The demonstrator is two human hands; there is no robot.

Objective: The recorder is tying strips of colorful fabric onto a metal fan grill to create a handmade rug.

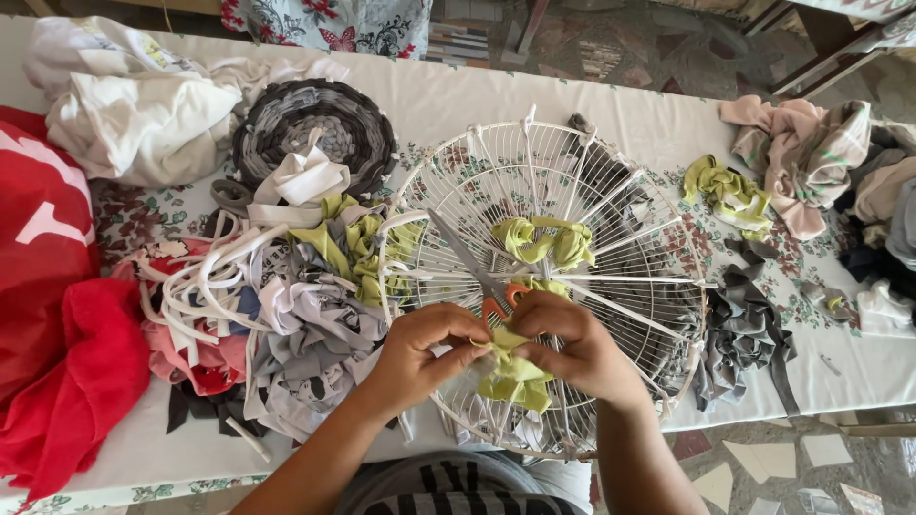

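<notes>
Meanwhile both hands, left (431,345) and right (565,341), pinch a lime cloth strip (512,374) over the white wire fan guard (611,219) on the bench (458,105); orange-handled scissors (482,281) lie just beside, rag heap (286,305) left.

round woven mat (315,124), red cloth (57,315), perhaps scissors (477,277)

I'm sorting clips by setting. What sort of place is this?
Probably a home craft table for rag weaving: a floral tablecloth heaped with fabric strips, a round wire frame used as a loom, and a finished woven mat.
</notes>
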